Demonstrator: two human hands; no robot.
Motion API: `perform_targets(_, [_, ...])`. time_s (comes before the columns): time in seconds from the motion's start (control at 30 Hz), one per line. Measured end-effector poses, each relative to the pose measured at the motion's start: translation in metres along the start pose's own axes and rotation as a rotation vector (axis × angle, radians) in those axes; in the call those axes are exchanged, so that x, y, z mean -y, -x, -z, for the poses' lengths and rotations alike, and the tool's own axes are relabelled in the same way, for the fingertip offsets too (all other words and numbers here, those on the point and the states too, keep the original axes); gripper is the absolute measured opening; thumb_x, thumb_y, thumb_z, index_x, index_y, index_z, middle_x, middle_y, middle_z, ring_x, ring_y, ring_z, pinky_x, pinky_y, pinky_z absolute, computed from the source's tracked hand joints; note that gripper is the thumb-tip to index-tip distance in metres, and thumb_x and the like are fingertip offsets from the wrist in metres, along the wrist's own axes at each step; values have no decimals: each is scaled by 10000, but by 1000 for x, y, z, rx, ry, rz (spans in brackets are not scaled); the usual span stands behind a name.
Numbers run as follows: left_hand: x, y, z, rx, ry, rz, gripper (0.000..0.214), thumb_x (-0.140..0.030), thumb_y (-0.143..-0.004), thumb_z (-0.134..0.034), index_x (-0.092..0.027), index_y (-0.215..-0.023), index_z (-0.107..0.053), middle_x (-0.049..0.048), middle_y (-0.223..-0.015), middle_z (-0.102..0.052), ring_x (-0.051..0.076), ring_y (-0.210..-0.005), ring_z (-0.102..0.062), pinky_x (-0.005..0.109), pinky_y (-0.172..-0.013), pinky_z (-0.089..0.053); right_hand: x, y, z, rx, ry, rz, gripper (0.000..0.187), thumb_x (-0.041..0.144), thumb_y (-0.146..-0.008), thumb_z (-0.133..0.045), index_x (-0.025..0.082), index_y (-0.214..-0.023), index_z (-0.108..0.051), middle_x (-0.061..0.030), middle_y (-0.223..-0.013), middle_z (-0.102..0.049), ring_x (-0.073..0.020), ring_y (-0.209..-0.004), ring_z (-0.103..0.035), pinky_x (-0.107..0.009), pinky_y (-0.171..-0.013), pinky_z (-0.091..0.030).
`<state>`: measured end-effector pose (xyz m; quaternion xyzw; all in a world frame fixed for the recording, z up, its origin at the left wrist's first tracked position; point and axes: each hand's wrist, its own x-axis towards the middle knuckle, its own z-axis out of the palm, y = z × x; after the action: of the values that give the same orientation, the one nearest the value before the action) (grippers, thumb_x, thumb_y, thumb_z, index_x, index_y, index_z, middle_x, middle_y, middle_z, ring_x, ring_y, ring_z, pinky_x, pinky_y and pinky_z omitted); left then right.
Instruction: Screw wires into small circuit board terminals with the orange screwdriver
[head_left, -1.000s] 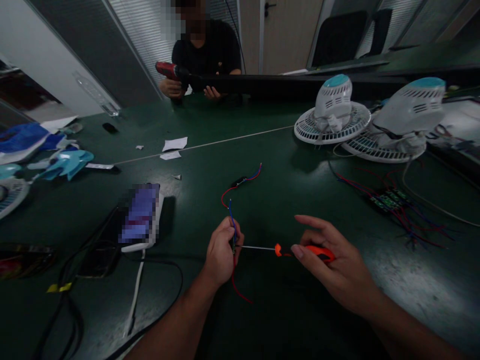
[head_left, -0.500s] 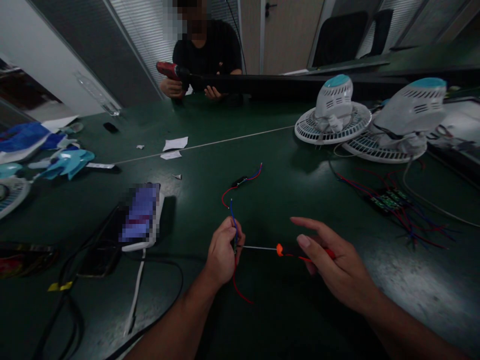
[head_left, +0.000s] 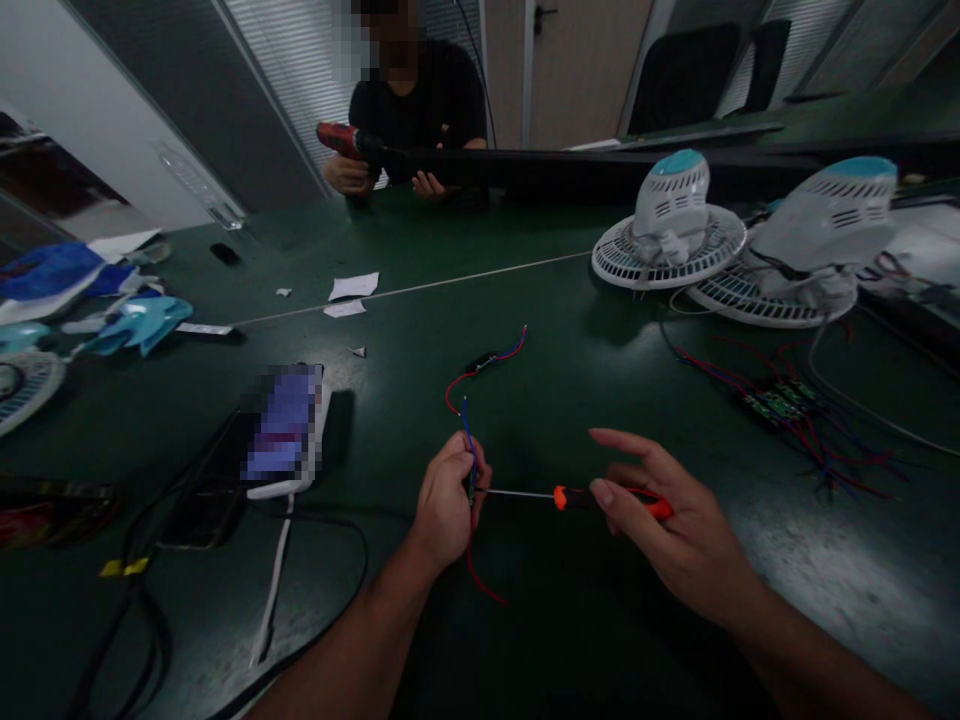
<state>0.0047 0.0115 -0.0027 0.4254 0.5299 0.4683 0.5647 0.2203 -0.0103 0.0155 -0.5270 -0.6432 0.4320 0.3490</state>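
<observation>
My left hand is closed around a small circuit board, mostly hidden by the fingers. A blue wire sticks up from it, and a red wire curves down below. My right hand grips the handle of an orange and black screwdriver, with thumb against the handle and index finger stretched out above. The metal shaft points left and its tip meets the board at my left fingers. Just beyond lies a second small board with red and blue wires.
Wired boards lie in a cluster at the right. Two white fan housings stand behind them. On the left are a phone, black cables and blue plastic parts. Across the table a person holds a red drill.
My right thumb and fingers have shifted on the screwdriver, and its handle has turned, showing more black and orange. My left hand stays on the board. The view has moved slightly.
</observation>
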Motion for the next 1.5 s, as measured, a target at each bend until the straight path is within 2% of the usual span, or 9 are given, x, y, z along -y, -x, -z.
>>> perform_targets(0.4, [0, 0, 1, -1, 2, -9, 193, -348, -772, -382, -198, -686, -467, -61, -473, -431, 81, -334, -333, 193, -333, -257, 2, 1, 1, -16, 6, 29, 365, 343, -915, -539, 211, -1251, -483, 16, -711, -592, -110, -518, -524, -228, -464, -429])
perform_targets(0.5, [0, 0, 1, -1, 4, 3, 195, -352, -767, -390, -197, -677, -467, -60, -470, -426, 82, -334, -329, 193, -331, -256, 1, 2, 2, -4, -3, 16, 356, 389, -956, -457, 216, -1261, -512, 12, -688, -597, -130, -553, -578, -246, -492, -456])
perform_targets(0.63, [1, -1, 2, 5, 1, 3, 200, -351, -777, -378, -198, -690, -473, -57, -467, -435, 85, -331, -330, 194, -330, -255, 4, 0, 3, 3, 76, -96, 417, 426, -996, -332, 208, -1293, -529, 49, -522, -532, -133, -476, -564, -234, -427, -403])
perform_targets(0.73, [2, -1, 2, 2, -10, 4, 203, -359, -772, -381, -198, -689, -473, -55, -469, -438, 86, -332, -335, 193, -327, -252, 6, -2, 2, 12, 93, -95, 409, 422, -983, -376, 191, -1282, -531, 71, -492, -490, -120, -432, -523, -223, -410, -391])
perform_targets(0.97, [1, -1, 1, 4, 11, -5, 197, -351, -779, -390, -200, -680, -468, -58, -462, -423, 88, -342, -329, 194, -338, -256, 1, -2, 1, 18, 7, -5, 377, 360, -955, -467, 194, -1294, -470, 55, -596, -531, -116, -479, -531, -226, -443, -425])
perform_targets(1.5, [0, 0, 1, -4, -12, -8, 193, -343, -780, -372, -200, -690, -465, -62, -460, -422, 83, -334, -329, 197, -344, -265, 1, -1, 0, 5, 19, 34, 377, 319, -930, -509, 210, -1283, -437, 53, -641, -511, -121, -524, -494, -239, -477, -398])
